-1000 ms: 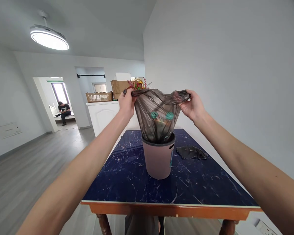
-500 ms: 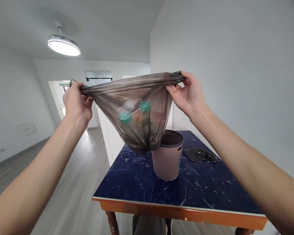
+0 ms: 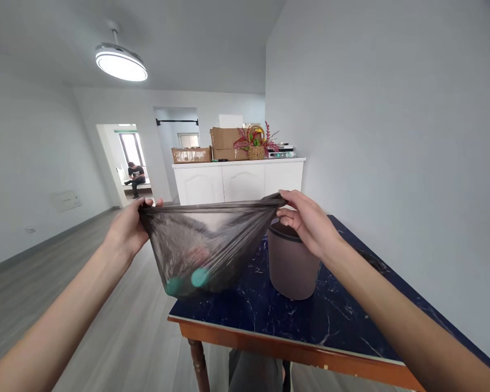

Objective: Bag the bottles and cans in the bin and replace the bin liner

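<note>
A translucent dark rubbish bag (image 3: pixel 204 250) with rubbish inside, two teal round pieces among it, hangs stretched between my hands. My left hand (image 3: pixel 131 228) is closed on the bag's left rim. My right hand (image 3: pixel 306 220) pinches the right rim. The bag hangs over the front left corner of the dark blue marble-patterned table (image 3: pixel 335 321), to the left of the pink bin (image 3: pixel 292 267). The bin stands on the table without a bag in it, just under my right hand.
A crumpled black bag (image 3: pixel 371 260) lies on the table behind my right forearm. A white cabinet (image 3: pixel 237 179) at the back carries cardboard boxes, a basket and flowers. A person (image 3: pixel 135 177) sits in the far doorway. Grey floor lies to the left, a wall close on the right.
The bag has been lifted out of the bin, carried left and lowered beside it. My hands moved apart and stretched the rim. The view has shifted left.
</note>
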Demonstrator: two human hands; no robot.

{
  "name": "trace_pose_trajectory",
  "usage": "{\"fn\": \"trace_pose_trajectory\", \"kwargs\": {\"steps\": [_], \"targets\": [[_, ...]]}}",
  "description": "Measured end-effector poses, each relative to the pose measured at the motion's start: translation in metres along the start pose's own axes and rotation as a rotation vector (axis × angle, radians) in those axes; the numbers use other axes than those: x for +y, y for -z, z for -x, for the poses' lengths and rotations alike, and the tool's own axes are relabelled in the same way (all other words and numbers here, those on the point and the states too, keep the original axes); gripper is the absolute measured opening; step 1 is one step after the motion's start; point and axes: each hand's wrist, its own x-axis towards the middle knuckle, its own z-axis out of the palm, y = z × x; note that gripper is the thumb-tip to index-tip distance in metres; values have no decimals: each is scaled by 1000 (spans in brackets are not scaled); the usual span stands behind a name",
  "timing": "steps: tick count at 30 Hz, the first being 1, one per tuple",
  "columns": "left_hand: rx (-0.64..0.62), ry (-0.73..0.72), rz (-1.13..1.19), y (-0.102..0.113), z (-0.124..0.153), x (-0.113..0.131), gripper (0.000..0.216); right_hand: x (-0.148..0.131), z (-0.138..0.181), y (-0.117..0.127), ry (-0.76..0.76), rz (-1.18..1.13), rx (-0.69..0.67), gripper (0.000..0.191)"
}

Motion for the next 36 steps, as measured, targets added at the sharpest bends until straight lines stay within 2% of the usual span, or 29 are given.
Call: {"fn": "trace_pose_trajectory", "kwargs": {"steps": [3,8,12,15,19,22,26,30,33,36], "targets": [[-9,153,47,12,4,-20,39,18,16,4,39,58,27,38],[-20,247,84,30,9,-54,41,47,44,6,89,112,109,39],[8,142,72,52,22,-81,29,66,73,17,87,148,157,35],[-24,63,-4,73,35,-98,35,76,94,29,24,160,157,19],[-52,-29,-213,98,55,-116,46,85,116,41,-93,71,125,29],[-43,-114,-426,108,69,-120,49,94,126,49,-76,47,154,31],[-96,-220,-714,120,80,-113,47,103,136,62,-89,60,171,33],[-273,-355,-856,150,77,-104,39,103,143,79,-123,55,226,30],[-545,-357,-939,178,73,-104,33,101,147,88,-147,16,241,32],[-846,-339,-1076,195,75,-108,25,100,149,90,-163,-16,253,33]]}}
